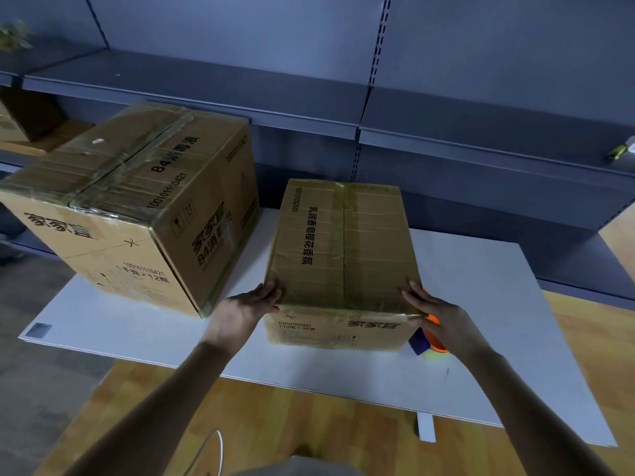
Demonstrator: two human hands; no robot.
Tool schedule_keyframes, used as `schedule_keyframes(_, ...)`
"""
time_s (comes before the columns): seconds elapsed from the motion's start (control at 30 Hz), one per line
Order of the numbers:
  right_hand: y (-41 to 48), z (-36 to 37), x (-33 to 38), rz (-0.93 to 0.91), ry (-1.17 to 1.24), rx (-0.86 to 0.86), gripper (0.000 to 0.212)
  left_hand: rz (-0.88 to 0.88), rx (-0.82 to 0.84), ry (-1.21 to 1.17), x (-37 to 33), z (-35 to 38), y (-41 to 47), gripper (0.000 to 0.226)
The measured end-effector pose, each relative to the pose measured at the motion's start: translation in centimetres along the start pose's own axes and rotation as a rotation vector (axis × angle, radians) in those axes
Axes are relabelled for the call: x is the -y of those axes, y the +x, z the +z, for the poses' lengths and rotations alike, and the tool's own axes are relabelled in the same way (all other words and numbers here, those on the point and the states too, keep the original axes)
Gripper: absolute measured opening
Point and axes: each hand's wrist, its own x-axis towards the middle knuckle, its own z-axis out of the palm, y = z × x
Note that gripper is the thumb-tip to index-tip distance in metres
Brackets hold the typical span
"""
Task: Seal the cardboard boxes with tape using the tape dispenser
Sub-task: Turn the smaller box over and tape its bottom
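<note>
Head view, looking down at a white worktop (481, 304) that stands on a wooden floor (309, 424), with grey-blue metal shelving (309, 97) behind it.

A small cardboard box (343, 255) sits near the middle of the worktop, its flaps closed. A strip of glossy tape runs along its top centre seam and folds over the near edge. Black Chinese characters are printed along the left half of its top.

The left hand (245, 309) rests flat against the near left corner of this box, fingers extended along the top edge. The right hand (436, 314) lies flat against the near right corner in the same way. Neither hand curls round anything; both are released and pressing the box sides.

The tape dispenser (424, 343), orange with a blue part, lies on the worktop just beside the box's near right corner. The right hand and wrist partly hide it.

A large cardboard box (137, 207) stands on the left part of the worktop, apart from the small box and turned at an angle. Its top seam is also covered with wrinkled tape.

On a shelf at the far left sits another brown carton (24, 115), dim and partly cut off. A small yellow-green object (618, 152) lies on a shelf at the far right; what it is cannot be told. A thin white cable (213, 448) curves at the bottom edge.
</note>
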Motion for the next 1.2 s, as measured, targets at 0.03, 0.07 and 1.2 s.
schedule_keyframes(0.03, 0.0, 0.1, 0.0, 0.003, -0.006, 0.007, 0.053, -0.005, -0.009, 0.002, -0.1, 0.0, 0.1, 0.041)
schedule_keyframes(0.07, 0.0, 0.2, -0.2, 0.005, -0.006, 0.016, 0.053, 0.002, -0.028, 0.008, -0.2, 0.0, 0.0, 0.026)
schedule_keyframes(1.2, 1.0, 4.1, 3.6, -0.073, -0.402, -0.03, 0.05, -0.275, -0.026, -0.233, -2.5, 2.0, 0.8, 0.056)
